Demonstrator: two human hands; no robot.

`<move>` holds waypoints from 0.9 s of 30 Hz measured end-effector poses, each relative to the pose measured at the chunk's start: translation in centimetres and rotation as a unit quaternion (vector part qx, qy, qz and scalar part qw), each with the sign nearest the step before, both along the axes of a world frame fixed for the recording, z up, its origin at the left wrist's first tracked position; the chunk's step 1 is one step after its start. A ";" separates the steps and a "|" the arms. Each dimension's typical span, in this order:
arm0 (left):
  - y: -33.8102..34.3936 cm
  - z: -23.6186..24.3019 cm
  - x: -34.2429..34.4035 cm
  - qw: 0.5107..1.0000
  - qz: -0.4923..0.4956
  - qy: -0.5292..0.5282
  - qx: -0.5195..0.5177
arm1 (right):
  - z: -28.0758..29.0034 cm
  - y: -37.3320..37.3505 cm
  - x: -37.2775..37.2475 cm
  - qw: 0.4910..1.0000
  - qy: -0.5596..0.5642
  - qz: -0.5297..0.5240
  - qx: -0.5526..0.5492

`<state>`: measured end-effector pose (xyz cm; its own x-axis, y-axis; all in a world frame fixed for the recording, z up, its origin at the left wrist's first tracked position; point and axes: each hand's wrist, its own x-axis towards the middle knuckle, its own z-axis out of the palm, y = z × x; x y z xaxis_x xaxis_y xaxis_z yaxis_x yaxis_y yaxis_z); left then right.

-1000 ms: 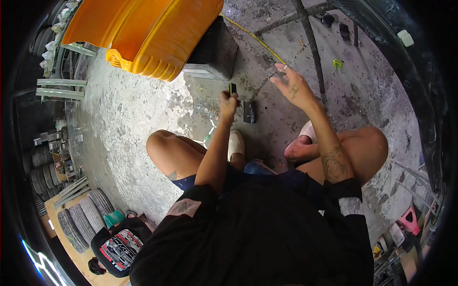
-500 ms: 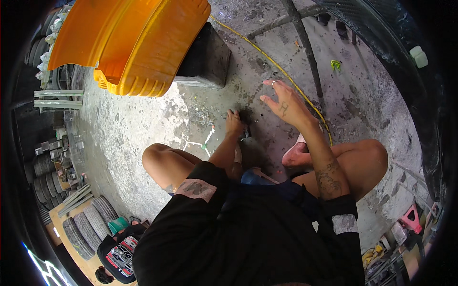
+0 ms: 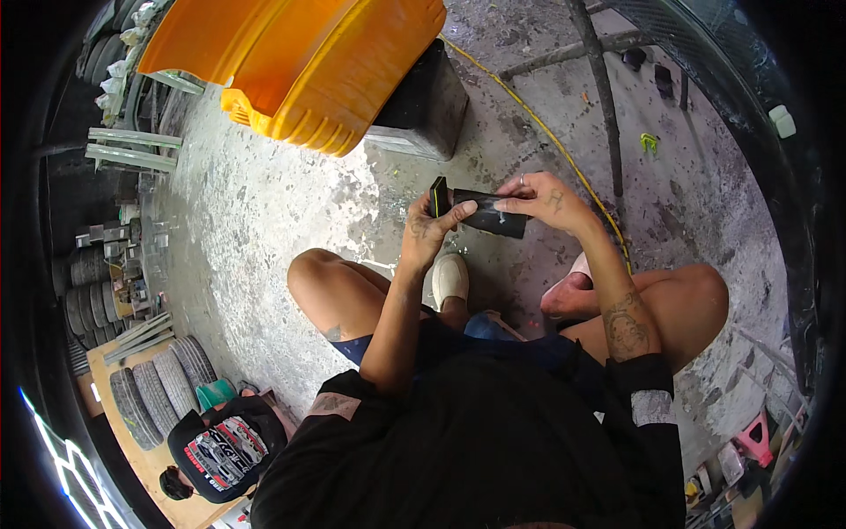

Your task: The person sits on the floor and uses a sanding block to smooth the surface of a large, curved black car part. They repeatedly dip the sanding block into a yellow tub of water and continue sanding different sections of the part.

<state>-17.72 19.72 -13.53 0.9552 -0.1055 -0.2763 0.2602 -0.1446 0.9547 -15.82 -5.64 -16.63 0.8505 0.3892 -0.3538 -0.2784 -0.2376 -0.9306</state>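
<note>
My left hand [image 3: 425, 231] is closed around a small black block with a yellow edge [image 3: 438, 197]. Its thumb also presses on a black sheet [image 3: 502, 226] that looks like sandpaper. At the sheet's right part, my right hand [image 3: 553, 203] pinches it between thumb and fingers. The sheet is held up between both hands, above the floor and in front of my feet. My fingers hide part of the block and the sheet's underside.
An orange-yellow molded panel [image 3: 344, 79] rests over a black box [image 3: 432, 110] ahead. A yellow cord [image 3: 542, 123] runs along the stained concrete floor near a dark metal stand [image 3: 602, 106]. At lower left, another person [image 3: 225, 445] is near several tires [image 3: 159, 397].
My left hand has risen from the floor, now with the block and sheet. My right hand has come down and in to grip the sheet. The view has shifted slightly.
</note>
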 end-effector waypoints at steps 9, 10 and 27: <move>0.6 0.2 0.1 0.982 0.010 0.083 -0.169 | 3.8 -0.4 -0.3 0.973 0.038 -0.114 0.197; 0.1 0.0 -0.1 0.982 0.006 0.082 -0.169 | 3.8 -0.3 -0.3 0.968 0.045 -0.127 0.211; -3.1 1.0 -0.6 0.930 -0.082 -0.018 -0.358 | 4.3 0.6 -0.3 0.945 0.024 -0.143 0.293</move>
<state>-18.29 16.66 -12.51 0.9170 -0.3961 -0.0464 0.2567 0.4973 0.8287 -16.09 -5.06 -12.34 0.9389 0.2873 -0.1898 -0.2990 0.4068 -0.8632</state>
